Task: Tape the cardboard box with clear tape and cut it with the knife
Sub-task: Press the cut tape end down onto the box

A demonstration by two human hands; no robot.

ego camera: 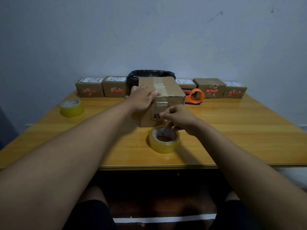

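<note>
box: cardboard box [162, 90] at frame centre on the wooden table [232, 138], taped along the top seam.
left hand [142, 100]: flat, fingers together, pressing tape at the box's near top edge.
right hand [178, 119]: fingertips pinched, apparently on a clear strip, above the tape roll [164, 138].
risk: strip may fold onto itself or wrinkle if pulled slack.
knife: not visible.
writing: "ly"-like letters, upside down, on the front; rest illegible.

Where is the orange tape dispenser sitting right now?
In the head view, the orange tape dispenser sits on the wooden table, just right of the large cardboard box and in front of the small boxes.
</note>
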